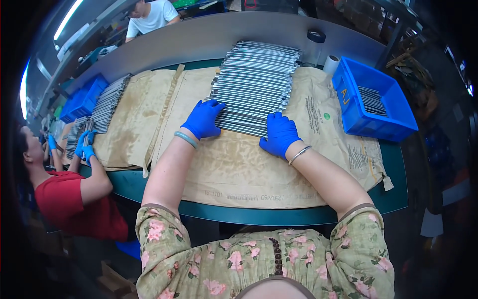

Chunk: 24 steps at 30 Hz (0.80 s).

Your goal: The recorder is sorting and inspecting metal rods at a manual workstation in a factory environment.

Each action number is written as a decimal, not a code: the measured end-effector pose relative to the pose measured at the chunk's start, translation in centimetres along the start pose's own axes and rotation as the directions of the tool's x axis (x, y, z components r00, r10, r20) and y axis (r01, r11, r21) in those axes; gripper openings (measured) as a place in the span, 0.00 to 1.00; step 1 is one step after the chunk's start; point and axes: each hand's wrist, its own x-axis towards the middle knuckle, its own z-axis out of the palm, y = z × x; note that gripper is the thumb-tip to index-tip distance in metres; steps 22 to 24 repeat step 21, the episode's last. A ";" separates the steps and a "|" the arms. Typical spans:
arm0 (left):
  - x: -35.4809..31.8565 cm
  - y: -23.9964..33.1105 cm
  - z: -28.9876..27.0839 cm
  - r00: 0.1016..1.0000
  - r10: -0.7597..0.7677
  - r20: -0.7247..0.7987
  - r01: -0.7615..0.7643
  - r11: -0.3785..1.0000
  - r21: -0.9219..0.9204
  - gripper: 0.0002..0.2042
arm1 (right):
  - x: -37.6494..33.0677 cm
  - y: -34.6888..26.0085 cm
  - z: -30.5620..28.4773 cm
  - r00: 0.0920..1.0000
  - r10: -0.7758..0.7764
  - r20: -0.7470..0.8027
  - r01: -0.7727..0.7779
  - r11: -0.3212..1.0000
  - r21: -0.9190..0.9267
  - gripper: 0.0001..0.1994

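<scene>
- Metal rods (254, 84), thin and grey, lie side by side in one long row on the brown paper sheet (234, 169) that covers the green table (393, 199); the row runs from just before your hands away toward the far edge of the table.
- Your left hand (203, 119), in a blue glove, lies flat on the near left end of the rod row, fingers spread over the rod tips; it presses on them and closes around nothing.
- Your right hand (280, 134), also gloved in blue, rests against the near right end of the rod row, fingers loosely curled at the rod ends, holding nothing that shows.
- A blue plastic bin (393, 104) stands to the right of the rod row, near it, with a few more grey rods inside.
- A white roll (330, 64) and a dark tape roll (315, 36) sit beyond the bin, by the far right corner of the rod row.
- Left of the rod row, well apart, a second row of rods (109, 102) lies on the paper, where another person's blue-gloved hands (85, 144) work.
</scene>
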 end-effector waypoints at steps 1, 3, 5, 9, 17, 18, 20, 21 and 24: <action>0.2 -0.1 0.0 0.999 0.008 0.036 -0.007 1.000 -0.010 0.33 | 0.0 -0.1 0.3 1.000 0.004 0.002 -0.004 1.000 0.000 0.25; 0.3 -0.2 0.0 0.994 0.019 0.108 -0.016 0.999 -0.029 0.31 | -0.1 -0.2 0.9 1.000 0.022 -0.012 -0.022 0.999 -0.036 0.25; 0.3 -0.2 -0.2 0.992 0.021 0.125 -0.017 0.999 -0.034 0.31 | -0.1 -0.3 1.2 0.999 0.029 -0.017 -0.030 0.998 -0.050 0.25; 0.5 0.3 -0.7 0.980 0.012 0.196 -0.004 0.999 -0.041 0.30 | 0.3 0.4 -0.5 0.997 0.024 0.066 -0.026 0.999 0.025 0.26; -1.6 0.3 0.5 0.994 0.046 0.100 -0.029 0.986 -0.166 0.27 | -0.1 0.1 0.2 0.994 -0.022 0.105 0.023 1.000 -0.010 0.29; -1.5 0.4 0.2 0.991 0.016 0.135 0.007 0.986 -0.169 0.27 | -0.1 0.0 0.3 0.994 -0.030 0.103 0.030 1.000 0.007 0.29; -1.4 0.5 -0.1 0.978 -0.044 0.206 0.080 0.982 -0.172 0.28 | 0.0 0.0 0.4 0.992 -0.033 0.122 0.030 0.999 0.021 0.30; -1.6 0.5 0.0 0.983 -0.032 0.182 0.056 0.990 -0.129 0.28 | 0.1 0.1 0.4 0.989 -0.033 0.142 0.028 0.999 0.035 0.30; -1.6 0.5 0.0 0.983 -0.032 0.182 0.056 0.990 -0.129 0.28 | 0.1 0.1 0.4 0.989 -0.033 0.142 0.028 0.999 0.035 0.30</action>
